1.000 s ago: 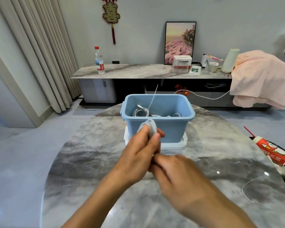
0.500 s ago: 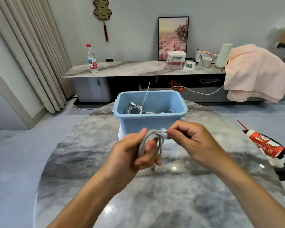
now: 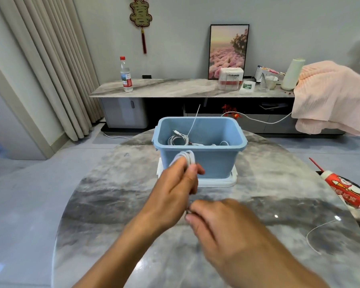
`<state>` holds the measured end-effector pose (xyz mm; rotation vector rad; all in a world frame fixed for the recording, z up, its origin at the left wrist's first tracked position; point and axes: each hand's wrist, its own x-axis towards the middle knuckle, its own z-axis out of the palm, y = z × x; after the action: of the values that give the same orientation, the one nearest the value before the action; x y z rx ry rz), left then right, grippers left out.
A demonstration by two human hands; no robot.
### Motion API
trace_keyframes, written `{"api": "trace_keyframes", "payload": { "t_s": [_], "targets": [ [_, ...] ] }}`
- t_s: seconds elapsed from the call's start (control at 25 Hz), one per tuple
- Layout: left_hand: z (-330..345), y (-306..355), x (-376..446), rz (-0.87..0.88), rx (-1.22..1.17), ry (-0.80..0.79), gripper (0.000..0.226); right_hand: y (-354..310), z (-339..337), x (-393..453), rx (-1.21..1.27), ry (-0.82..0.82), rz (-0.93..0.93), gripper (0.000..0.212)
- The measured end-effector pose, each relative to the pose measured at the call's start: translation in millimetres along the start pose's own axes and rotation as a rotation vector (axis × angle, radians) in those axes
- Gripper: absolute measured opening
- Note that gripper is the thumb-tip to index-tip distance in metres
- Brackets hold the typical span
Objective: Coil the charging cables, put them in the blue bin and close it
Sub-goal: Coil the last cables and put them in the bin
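At frame centre my left hand (image 3: 175,183) grips a coiled white charging cable (image 3: 185,157) before the open blue plastic bin (image 3: 200,161); my right hand (image 3: 222,227) pinches its tail.

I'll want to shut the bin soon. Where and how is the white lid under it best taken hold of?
Grip the white lid by its exposed right front edge, coming from the right side. It lies flat under the blue bin, so only its rim shows; the bin probably must be lifted off first.
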<state>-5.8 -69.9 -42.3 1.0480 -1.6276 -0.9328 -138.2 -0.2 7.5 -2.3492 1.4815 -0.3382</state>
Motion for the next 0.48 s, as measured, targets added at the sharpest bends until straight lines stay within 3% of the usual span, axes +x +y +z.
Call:
{"api": "trace_keyframes", "payload": {
  "t_s": [0.08, 0.16, 0.24, 0.36, 0.48],
  "targets": [
    [4, 5, -4, -0.009, -0.023, -0.16, 0.037, 9, -25, -2, -0.069, 0.149, -0.103, 0.038],
    [9, 11, -6, -0.058, -0.115, -0.289, 0.045, 31, -40, 2, 0.061, 0.325, -0.202, 0.031],
    [14, 18, -7, -0.163, -0.36, -0.353, 0.051, 58, -48, 15, 0.18, 0.502, -0.262, 0.026],
    [15, 27, -6, -0.282, -0.694, -0.311, 0.045, 84, -37, 36, 0.518, 0.567, -0.192, 0.019],
    [6, 29, -4, -0.385, -1.001, -0.124, 0.041, 77, 3, 40, 0.859, 0.476, -0.057, 0.006]
  ]
}}
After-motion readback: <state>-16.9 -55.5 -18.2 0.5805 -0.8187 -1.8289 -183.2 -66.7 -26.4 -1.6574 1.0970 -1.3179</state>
